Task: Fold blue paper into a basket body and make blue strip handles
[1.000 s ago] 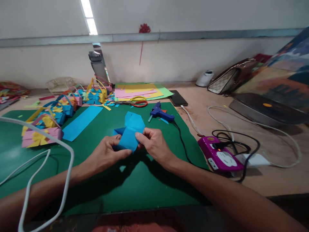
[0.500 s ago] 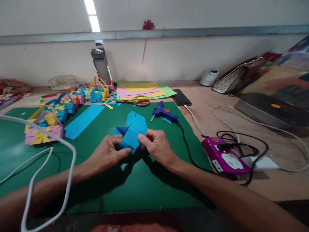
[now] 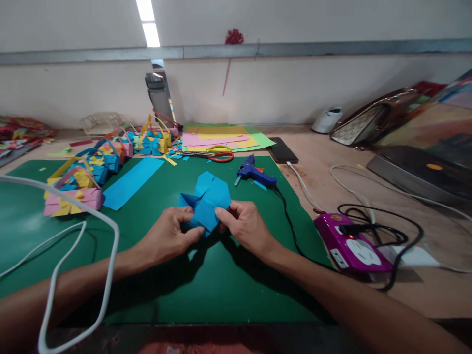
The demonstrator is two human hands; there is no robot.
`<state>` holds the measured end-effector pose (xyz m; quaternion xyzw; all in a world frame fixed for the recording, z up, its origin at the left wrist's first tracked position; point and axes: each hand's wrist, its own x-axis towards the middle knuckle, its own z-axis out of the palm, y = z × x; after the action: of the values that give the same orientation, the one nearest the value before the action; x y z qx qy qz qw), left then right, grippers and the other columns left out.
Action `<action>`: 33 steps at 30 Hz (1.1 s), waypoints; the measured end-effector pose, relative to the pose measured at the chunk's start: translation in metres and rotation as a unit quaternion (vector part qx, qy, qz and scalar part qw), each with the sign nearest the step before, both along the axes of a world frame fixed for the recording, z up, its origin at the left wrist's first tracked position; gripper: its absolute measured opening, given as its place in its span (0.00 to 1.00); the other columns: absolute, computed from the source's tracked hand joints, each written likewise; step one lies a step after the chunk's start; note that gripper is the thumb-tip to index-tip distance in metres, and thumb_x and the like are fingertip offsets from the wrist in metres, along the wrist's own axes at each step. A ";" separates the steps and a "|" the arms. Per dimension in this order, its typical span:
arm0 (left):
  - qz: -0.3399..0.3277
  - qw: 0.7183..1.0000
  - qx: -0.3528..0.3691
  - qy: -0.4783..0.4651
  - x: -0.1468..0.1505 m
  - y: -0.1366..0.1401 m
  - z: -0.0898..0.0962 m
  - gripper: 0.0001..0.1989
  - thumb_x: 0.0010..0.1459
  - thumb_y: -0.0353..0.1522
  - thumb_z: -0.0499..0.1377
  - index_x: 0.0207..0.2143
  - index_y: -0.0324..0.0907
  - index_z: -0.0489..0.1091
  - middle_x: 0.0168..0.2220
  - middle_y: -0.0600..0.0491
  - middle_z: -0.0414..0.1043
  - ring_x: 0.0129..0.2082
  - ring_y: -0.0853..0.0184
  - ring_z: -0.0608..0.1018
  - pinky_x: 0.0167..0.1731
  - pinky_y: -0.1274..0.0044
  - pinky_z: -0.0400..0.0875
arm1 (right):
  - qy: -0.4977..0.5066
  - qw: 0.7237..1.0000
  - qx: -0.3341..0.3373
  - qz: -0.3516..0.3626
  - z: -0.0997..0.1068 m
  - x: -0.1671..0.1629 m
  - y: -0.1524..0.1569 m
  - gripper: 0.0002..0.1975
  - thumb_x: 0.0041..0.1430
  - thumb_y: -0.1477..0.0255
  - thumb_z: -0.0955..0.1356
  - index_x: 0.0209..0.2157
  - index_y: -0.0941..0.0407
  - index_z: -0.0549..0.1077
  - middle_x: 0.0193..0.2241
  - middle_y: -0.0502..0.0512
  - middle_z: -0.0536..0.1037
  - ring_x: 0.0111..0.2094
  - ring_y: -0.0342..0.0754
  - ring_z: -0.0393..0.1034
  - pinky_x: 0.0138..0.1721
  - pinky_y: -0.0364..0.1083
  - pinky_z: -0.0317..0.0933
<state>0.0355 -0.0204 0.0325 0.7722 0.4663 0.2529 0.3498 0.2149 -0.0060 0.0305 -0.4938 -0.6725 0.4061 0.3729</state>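
A partly folded blue paper box (image 3: pixel 209 209) is held between my two hands over the green mat (image 3: pixel 177 300). Its left end forms an open pocket, and flaps stand up at the back and right. My left hand (image 3: pixel 177 233) pinches the left and lower edge, thumb in front. On the right side, my right hand (image 3: pixel 241 223) grips a flap between thumb and fingers. Some fingertips of both hands are hidden behind the paper. A flat blue paper strip (image 3: pixel 132 183) lies to the left, and a blue glue gun (image 3: pixel 254 172) rests to the right.
Finished paper baskets (image 3: pixel 75 199) line the left side. Scissors (image 3: pixel 219 156) and coloured sheets (image 3: pixel 221 135) lie at the back, beside a phone (image 3: pixel 283 150). A purple power strip (image 3: pixel 352 246) with black cords sits at right. A white cable (image 3: pixel 110 255) loops across the left foreground.
The whole view has shifted slightly, so things appear further right. Both hands keep their hold on the blue paper box, whose right flap looks a little more spread out.
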 end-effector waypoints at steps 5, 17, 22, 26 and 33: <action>0.032 0.999 -0.014 0.027 0.002 -0.001 -0.006 0.07 0.50 0.31 0.56 0.21 0.37 0.68 0.23 0.55 0.67 0.23 0.70 0.68 0.25 0.79 0.59 | 0.003 1.000 -0.010 0.010 0.001 -0.001 -0.004 0.17 0.54 0.72 0.64 0.13 0.58 0.69 0.12 0.48 0.69 0.16 0.38 0.57 0.20 0.40 0.50; 0.037 0.997 0.040 0.060 0.002 0.003 -0.016 0.12 0.51 0.31 0.54 0.17 0.39 0.60 0.19 0.56 0.62 0.20 0.72 0.66 0.21 0.80 0.56 | 0.007 1.000 -0.011 0.017 0.001 -0.001 -0.005 0.18 0.54 0.71 0.63 0.13 0.58 0.68 0.13 0.48 0.67 0.16 0.39 0.57 0.20 0.41 0.50; 0.048 0.997 0.013 0.058 0.000 0.006 -0.023 0.14 0.51 0.34 0.56 0.16 0.39 0.61 0.18 0.57 0.62 0.19 0.73 0.65 0.20 0.80 0.54 | 0.003 1.000 -0.015 0.016 -0.002 -0.002 -0.003 0.17 0.54 0.71 0.63 0.13 0.58 0.68 0.13 0.48 0.67 0.17 0.39 0.57 0.21 0.41 0.50; 0.059 0.997 0.009 0.048 0.002 0.007 -0.026 0.13 0.51 0.33 0.55 0.16 0.39 0.61 0.16 0.58 0.60 0.17 0.74 0.63 0.19 0.81 0.53 | -0.002 1.000 -0.014 0.010 -0.003 -0.001 -0.001 0.18 0.54 0.70 0.63 0.13 0.57 0.68 0.13 0.49 0.67 0.16 0.39 0.56 0.20 0.42 0.49; 0.010 0.999 0.036 0.021 0.001 0.003 -0.011 0.12 0.54 0.30 0.51 0.20 0.38 0.67 0.22 0.55 0.65 0.25 0.70 0.66 0.27 0.78 0.59 | -0.013 1.000 -0.016 -0.012 -0.004 0.004 0.005 0.17 0.54 0.70 0.64 0.13 0.58 0.68 0.13 0.49 0.67 0.16 0.39 0.55 0.20 0.42 0.48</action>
<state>0.0369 -0.0170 0.0219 0.7849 0.4716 0.2564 0.3096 0.2192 -0.0014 0.0262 -0.5128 -0.6649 0.4057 0.3612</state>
